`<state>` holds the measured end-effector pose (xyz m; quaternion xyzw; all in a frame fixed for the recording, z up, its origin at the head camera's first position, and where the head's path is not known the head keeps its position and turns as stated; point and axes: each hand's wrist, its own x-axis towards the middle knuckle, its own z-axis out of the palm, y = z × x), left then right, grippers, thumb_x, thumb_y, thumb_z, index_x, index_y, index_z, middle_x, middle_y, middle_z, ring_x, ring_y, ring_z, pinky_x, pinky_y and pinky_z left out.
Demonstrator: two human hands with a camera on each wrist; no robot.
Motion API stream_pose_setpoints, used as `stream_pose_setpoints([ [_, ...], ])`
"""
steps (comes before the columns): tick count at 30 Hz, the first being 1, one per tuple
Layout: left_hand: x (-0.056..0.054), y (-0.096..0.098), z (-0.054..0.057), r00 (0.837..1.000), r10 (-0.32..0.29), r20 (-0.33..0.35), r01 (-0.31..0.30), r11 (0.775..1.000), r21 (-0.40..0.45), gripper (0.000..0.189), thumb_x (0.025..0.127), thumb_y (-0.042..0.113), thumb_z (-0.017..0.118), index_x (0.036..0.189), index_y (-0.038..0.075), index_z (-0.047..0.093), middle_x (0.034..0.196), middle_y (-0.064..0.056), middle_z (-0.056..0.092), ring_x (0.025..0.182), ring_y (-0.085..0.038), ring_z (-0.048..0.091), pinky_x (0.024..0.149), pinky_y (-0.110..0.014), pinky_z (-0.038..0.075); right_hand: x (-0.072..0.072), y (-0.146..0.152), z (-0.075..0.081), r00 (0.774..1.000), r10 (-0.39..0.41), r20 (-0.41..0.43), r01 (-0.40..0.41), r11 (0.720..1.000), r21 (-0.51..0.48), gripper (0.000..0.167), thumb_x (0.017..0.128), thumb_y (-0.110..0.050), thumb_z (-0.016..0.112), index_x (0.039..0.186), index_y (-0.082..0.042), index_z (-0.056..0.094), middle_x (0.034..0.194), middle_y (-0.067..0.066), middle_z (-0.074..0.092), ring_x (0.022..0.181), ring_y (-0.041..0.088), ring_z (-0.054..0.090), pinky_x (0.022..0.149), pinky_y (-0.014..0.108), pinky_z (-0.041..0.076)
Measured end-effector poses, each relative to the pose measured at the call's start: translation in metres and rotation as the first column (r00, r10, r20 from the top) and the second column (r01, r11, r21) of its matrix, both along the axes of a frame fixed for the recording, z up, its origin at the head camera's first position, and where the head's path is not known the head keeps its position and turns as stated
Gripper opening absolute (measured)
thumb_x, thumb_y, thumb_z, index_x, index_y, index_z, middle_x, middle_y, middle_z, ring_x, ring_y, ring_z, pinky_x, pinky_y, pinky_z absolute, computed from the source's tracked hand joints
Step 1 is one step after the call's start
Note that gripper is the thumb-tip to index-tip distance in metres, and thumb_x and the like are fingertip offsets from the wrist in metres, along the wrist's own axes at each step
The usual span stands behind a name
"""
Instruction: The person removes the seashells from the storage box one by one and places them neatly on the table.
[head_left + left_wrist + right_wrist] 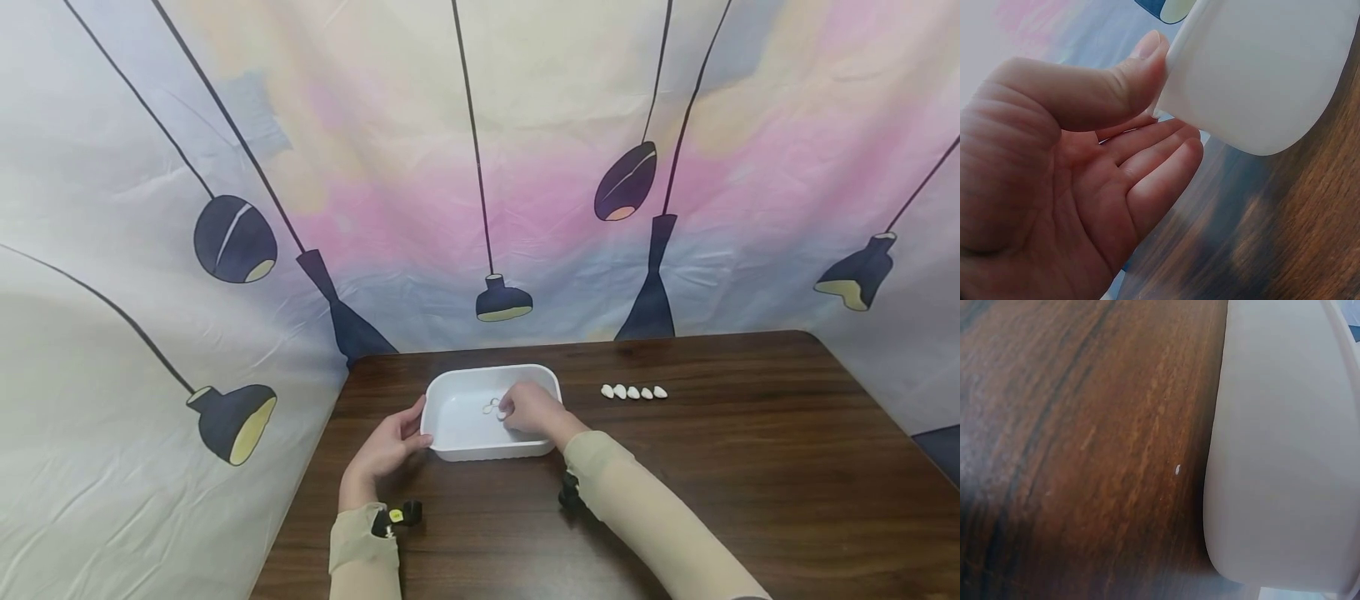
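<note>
Head view: see white dish [487,452] on brown table [735,467]; find left hand [387,446] pinching dish's left end, right hand [534,408] inside dish, fingers bent down at small white pieces [487,409]. Cannot tell whether gripping one. Count five white pieces [633,392] in a row, right of dish.
Left wrist view: see thumb against dish rim, other fingers extended, gap narrow.
Right wrist view: see dish's outer wall, tiny white mark [1177,469] beside dish.
</note>
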<state>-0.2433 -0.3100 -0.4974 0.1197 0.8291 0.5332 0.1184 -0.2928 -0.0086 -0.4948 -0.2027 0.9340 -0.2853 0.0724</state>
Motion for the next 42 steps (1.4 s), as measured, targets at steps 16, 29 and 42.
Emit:
stream_pose_setpoints([
  [16,0.0,0.0002,0.0015,1.0,0.004,-0.004,-0.004,1.0,-0.016,0.075,0.102,0.002,0.07,0.165,-0.003,0.031,0.172,-0.018,0.029,0.151,-0.037,0.043,0.117,-0.046,0.041,-0.0007,-0.0019,-0.0018,0.999,0.033,0.04,-0.032,0.999,-0.035,0.021,0.091,-0.009,0.082,0.112,-0.006,0.082,0.085,-0.003,0.071,0.079,0.013,0.061,0.077,0.033,0.056],
  [29,-0.0004,-0.0005,-0.0001,1.0,0.01,-0.011,-0.01,1.0,-0.024,0.075,0.101,0.001,0.07,0.165,-0.003,0.031,0.171,-0.018,0.03,0.151,-0.038,0.042,0.117,-0.047,0.041,-0.0013,-0.0037,-0.0024,0.999,0.016,0.045,-0.016,1.0,-0.012,0.019,0.093,-0.011,0.08,0.112,-0.007,0.081,0.088,-0.002,0.07,0.081,0.015,0.06,0.077,0.034,0.055],
  [42,0.0005,-0.0004,-0.0001,1.0,0.009,-0.022,-0.01,0.999,-0.037,0.075,0.101,0.001,0.071,0.165,-0.003,0.031,0.171,-0.018,0.029,0.151,-0.037,0.042,0.117,-0.045,0.041,-0.0015,-0.0039,-0.0044,0.999,-0.005,0.042,0.006,1.0,-0.023,0.016,0.091,-0.016,0.084,0.103,-0.009,0.076,0.083,-0.002,0.065,0.08,0.016,0.059,0.079,0.035,0.056],
])
